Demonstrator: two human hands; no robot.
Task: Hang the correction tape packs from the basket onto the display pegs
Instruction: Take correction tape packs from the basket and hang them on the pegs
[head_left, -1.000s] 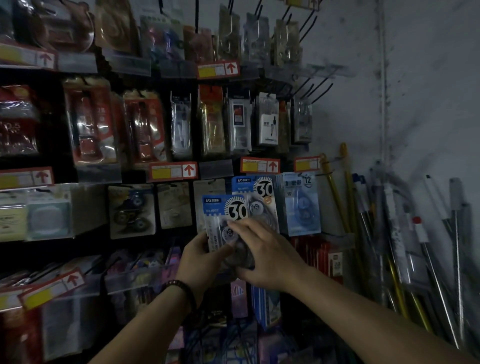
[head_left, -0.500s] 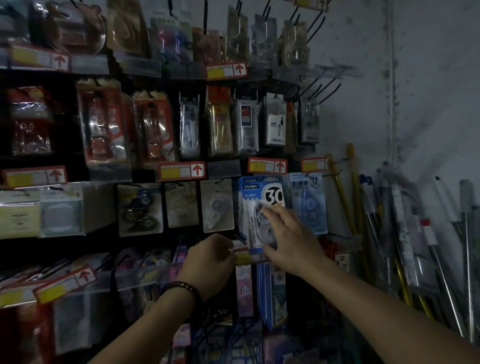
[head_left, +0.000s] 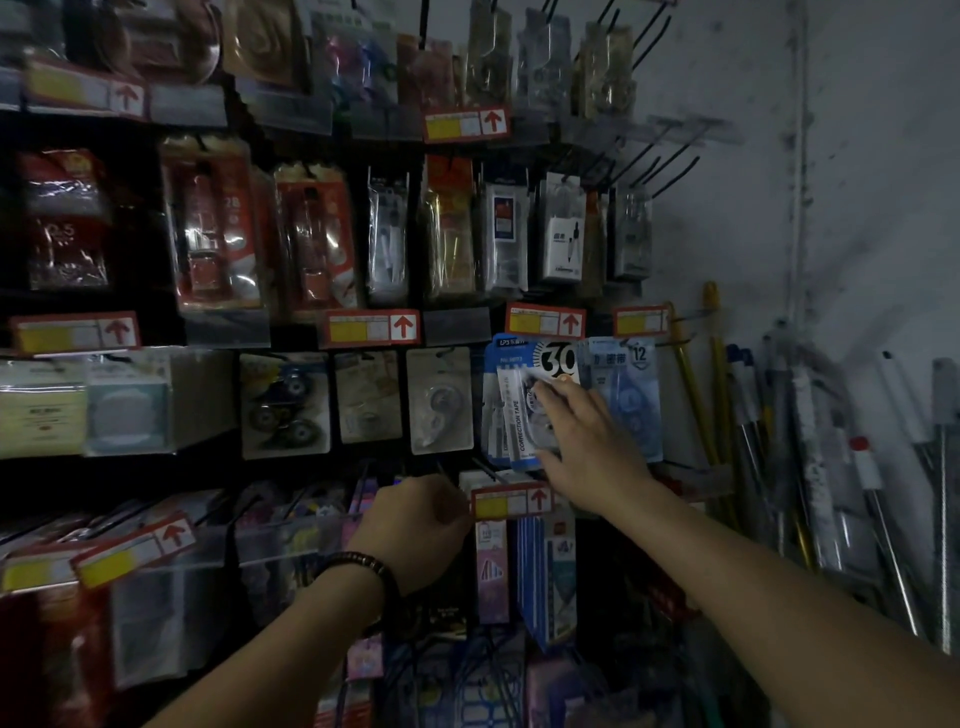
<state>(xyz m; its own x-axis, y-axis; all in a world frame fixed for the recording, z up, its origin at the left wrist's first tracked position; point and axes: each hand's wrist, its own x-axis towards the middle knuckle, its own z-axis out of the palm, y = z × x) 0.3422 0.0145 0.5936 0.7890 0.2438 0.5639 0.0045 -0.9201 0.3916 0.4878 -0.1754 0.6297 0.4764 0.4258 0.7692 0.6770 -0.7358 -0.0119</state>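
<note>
Settling the blue correction tape pack (head_left: 511, 410) in its hanging row, the right hand (head_left: 592, 452) presses it with straight fingers (head_left: 558, 402), at one o'clock of the left hand (head_left: 415, 525), which is curled with any contents hidden; next, probably, release and fetch another.

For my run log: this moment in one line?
right hand: flat on hanging correction tape pack | left hand: curled beside price tag

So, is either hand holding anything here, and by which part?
Nothing is plainly held. The right hand lays straight fingers on the front of the blue correction tape pack, no grip. The left hand is curled, any contents hidden.
</note>
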